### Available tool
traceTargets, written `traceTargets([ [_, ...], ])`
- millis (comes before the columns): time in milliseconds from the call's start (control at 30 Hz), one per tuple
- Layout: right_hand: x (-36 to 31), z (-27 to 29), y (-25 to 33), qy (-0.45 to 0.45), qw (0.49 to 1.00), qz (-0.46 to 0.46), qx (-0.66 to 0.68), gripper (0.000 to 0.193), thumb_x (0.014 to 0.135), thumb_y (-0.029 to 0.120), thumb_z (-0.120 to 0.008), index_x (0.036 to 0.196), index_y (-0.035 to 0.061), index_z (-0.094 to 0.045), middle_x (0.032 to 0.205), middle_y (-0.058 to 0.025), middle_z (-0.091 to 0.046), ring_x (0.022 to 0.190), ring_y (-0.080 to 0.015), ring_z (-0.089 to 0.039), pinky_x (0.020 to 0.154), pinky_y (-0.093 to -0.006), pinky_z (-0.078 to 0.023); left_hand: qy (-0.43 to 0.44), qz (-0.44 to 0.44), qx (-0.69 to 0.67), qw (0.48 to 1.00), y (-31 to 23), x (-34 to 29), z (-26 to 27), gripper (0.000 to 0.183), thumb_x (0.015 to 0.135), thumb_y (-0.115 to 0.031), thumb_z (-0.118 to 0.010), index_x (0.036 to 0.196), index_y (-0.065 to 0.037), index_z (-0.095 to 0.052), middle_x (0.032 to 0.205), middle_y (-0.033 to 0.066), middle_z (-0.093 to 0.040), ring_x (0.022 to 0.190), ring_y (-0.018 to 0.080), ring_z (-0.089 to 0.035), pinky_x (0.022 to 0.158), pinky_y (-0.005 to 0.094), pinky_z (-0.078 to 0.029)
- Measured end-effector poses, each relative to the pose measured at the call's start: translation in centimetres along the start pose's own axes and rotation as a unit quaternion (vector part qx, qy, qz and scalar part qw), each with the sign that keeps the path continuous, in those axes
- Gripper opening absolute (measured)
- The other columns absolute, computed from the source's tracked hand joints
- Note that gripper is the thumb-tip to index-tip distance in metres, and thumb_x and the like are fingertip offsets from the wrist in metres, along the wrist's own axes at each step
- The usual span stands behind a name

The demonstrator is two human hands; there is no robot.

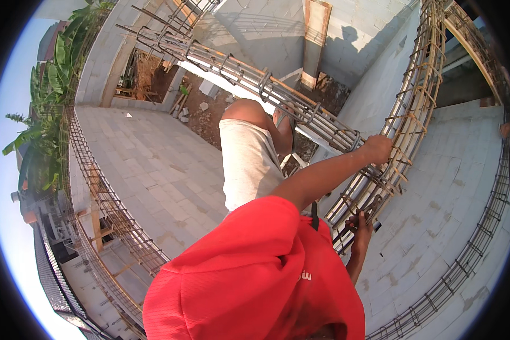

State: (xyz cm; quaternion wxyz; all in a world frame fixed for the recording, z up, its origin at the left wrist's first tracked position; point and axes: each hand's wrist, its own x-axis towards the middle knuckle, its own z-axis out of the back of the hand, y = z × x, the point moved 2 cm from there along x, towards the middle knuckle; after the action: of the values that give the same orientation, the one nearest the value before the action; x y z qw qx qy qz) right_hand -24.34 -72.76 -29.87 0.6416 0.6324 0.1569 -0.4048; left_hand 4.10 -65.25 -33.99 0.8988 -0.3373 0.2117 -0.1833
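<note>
My left hand (378, 149) reaches across to the right and is closed on the rebar cage (412, 116) where two cages meet. Its fingers are partly hidden behind the knuckles. Just nearer to me, my right hand (361, 226) is closed around what look like dark steel pincers (373, 205), held against the bars of the same cage. The second rebar cage (249, 85) runs from the far left into this joint. Square stirrups wrap the long bars of both. Any tie wire at the joint is too small to make out.
My bent leg and sandalled foot (285, 122) rest by the second cage, high above rubble ground (201, 110). Grey block walls (147, 164) stand around. More rebar cages run along the left (110, 198) and right (476, 243) wall tops. A wooden board (315, 42) stands upright ahead.
</note>
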Motion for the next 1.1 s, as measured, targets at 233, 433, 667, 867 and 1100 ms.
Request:
traceTargets([
  [233, 0.5, -0.2, 0.2, 0.004, 1.000, -0.017, 0.003, 0.039, 0.107, 0.037, -0.062, 0.119, 0.0001, -0.068, 0.082, -0.0061, -0.067, 0.071, -0.0168, -0.066, 0.069, -0.0348, -0.055, 0.361, 0.183, -0.167, 0.899, 1.1, 2.7, 2.1, 0.019, 0.094, -0.018, -0.069, 0.091, -0.002, -0.079, 0.089, 0.0139, -0.080, 0.069, 0.0207, -0.076, 0.067, 0.0391, -0.064],
  [433, 0.8, 0.2, -0.3, -0.014, 0.999, -0.033, -0.002, 0.035, 0.107, 0.036, -0.063, 0.114, 0.0017, -0.066, 0.082, -0.0061, -0.069, 0.072, -0.0163, -0.067, 0.071, -0.0336, -0.056, 0.406, 0.164, -0.234, 0.868, 2.5, 3.4, 0.8, 0.031, 0.096, -0.028, -0.054, 0.098, -0.007, -0.076, 0.092, 0.0065, -0.074, 0.079, 0.0206, -0.073, 0.072, 0.0357, -0.061],
  [667, 0.7, 0.4, 0.1, -0.008, 0.999, -0.031, 0.010, 0.037, 0.108, 0.035, -0.062, 0.117, -0.0003, -0.065, 0.082, -0.0046, -0.066, 0.073, -0.0146, -0.067, 0.071, -0.0306, -0.055, 0.371, 0.045, -0.150, 0.915, 0.8, 2.7, 1.5, 0.023, 0.075, -0.016, -0.074, 0.092, 0.000, -0.072, 0.078, 0.0116, -0.071, 0.077, 0.0267, -0.073, 0.077, 0.0406, -0.061],
  [867, 0.7, 0.7, 0.2, -0.001, 0.999, -0.041, 0.009, 0.039, 0.108, 0.037, -0.062, 0.118, -0.0006, -0.065, 0.083, -0.0056, -0.067, 0.073, -0.0160, -0.068, 0.070, -0.0317, -0.054, 0.085, -0.200, -0.027, 0.976, -0.3, -0.7, 2.8, 0.028, 0.075, -0.017, -0.080, 0.097, -0.002, -0.071, 0.100, 0.0199, -0.071, 0.097, 0.0418, -0.070, 0.089, 0.0465, -0.057],
  [1100, 0.8, 0.7, 0.2, -0.021, 0.999, -0.039, -0.001, 0.040, 0.107, 0.036, -0.060, 0.117, -0.0027, -0.066, 0.081, -0.0097, -0.071, 0.069, -0.0185, -0.070, 0.069, -0.0339, -0.054, 0.058, -0.284, 0.045, 0.956, -0.9, -1.7, 3.3, 0.026, 0.087, -0.021, -0.079, 0.108, -0.010, -0.068, 0.101, 0.0141, -0.069, 0.099, 0.0407, -0.069, 0.086, 0.0508, -0.056],
])
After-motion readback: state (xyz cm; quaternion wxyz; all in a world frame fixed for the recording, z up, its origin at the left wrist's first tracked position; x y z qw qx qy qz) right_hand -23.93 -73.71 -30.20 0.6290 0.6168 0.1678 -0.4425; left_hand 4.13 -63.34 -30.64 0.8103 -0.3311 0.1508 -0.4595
